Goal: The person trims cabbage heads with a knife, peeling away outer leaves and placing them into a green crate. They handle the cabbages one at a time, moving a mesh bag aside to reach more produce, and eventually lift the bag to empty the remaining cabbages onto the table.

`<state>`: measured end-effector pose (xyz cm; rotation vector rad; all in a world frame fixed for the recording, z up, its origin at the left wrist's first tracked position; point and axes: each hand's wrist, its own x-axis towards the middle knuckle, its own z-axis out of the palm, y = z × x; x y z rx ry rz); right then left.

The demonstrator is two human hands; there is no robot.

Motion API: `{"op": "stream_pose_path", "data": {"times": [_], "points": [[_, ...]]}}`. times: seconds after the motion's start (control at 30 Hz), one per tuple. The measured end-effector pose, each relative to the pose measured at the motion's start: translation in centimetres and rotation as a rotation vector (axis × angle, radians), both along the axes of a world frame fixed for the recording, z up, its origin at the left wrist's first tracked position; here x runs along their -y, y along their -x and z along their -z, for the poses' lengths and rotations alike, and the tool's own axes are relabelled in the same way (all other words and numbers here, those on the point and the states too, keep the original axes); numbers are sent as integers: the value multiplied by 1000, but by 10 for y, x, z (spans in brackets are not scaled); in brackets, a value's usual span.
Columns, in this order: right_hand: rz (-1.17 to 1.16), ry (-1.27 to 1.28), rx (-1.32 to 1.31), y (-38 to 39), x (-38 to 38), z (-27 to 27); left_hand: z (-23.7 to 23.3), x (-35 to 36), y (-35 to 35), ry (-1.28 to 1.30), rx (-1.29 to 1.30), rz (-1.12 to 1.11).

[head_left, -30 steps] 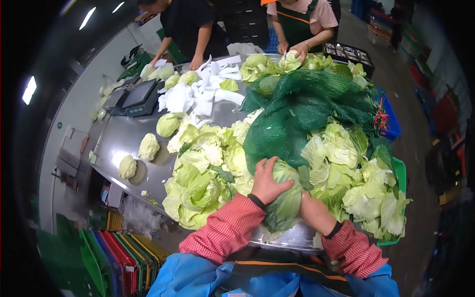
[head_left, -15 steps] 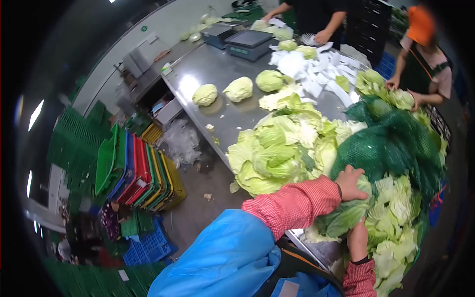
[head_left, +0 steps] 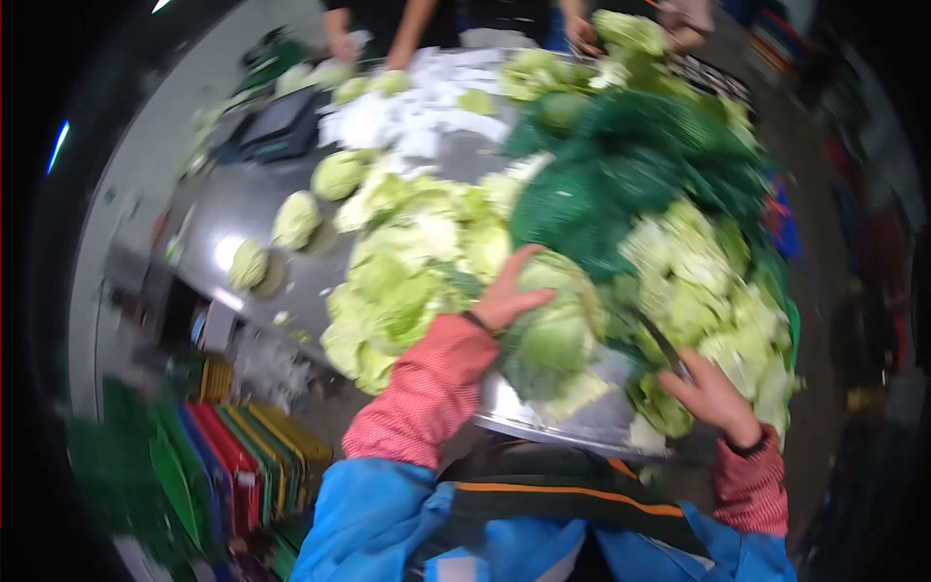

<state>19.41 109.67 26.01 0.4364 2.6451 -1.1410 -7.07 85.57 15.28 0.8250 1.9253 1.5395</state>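
A green cabbage (head_left: 553, 330) rests on the metal table just in front of me. Pressed against its left side is my left hand (head_left: 509, 296), fingers and thumb curved over the leaves to hold it. To the right, my right hand (head_left: 716, 393) is closed around a knife (head_left: 661, 341), whose dark blade points up and left towards the cabbage without touching it. Loose outer leaves (head_left: 402, 281) are heaped left of the cabbage, and more cut leaves (head_left: 689, 257) lie beyond the knife. Green mesh netting (head_left: 621, 184) is bunched behind the cabbage.
Trimmed cabbages (head_left: 296, 220) stand in a row on the metal table (head_left: 218, 209). White foam-like pieces (head_left: 417, 107) and a dark scale (head_left: 276, 126) are farther back. Co-workers' hands (head_left: 400, 56) are at the far edge. Stacked coloured crates (head_left: 247, 456) stand at lower left.
The view has swung right. My right hand has left the cabbage's underside and now holds a knife to its right. My left hand stays on the cabbage, which now sits more upright.
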Motion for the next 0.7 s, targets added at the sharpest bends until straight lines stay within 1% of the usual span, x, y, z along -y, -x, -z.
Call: {"op": "stream_pose_path", "data": {"times": [0.07, 0.13, 0.2, 0.3, 0.4, 0.43, 0.5, 0.53, 0.57, 0.63, 0.67, 0.7], "points": [[218, 12, -323, 17, 25, 27, -3, -2, 0, 2, 119, 2], [196, -183, -364, 38, 45, 58, -9, -6, -2, -22, 189, 10], [173, -311, -546, 56, 66, 78, -14, -6, -5, -30, 200, 20], [246, -392, -563, 84, 65, 90, -19, -6, -15, -29, 161, 37], [383, -287, -479, 123, 41, 116, -12, 1, -28, 15, -49, -16], [383, -275, -387, 132, 29, 119, -9, 8, -33, 2, -19, -35], [379, -253, -209, 144, 4, 124, -5, 27, -44, -8, -151, 3], [424, -219, -184, 146, -4, 125, -3, 38, -50, -15, -219, 24], [461, -187, -157, 148, -11, 126, 0, 52, -56, 39, -273, 38], [527, -112, -120, 150, -15, 121, 6, 83, -69, 16, 34, -8], [537, -113, -169, 148, -15, 109, 9, 94, -66, 1, 180, -26], [540, -116, -217, 146, -16, 94, 18, 105, -59, -77, 318, -47]]}}
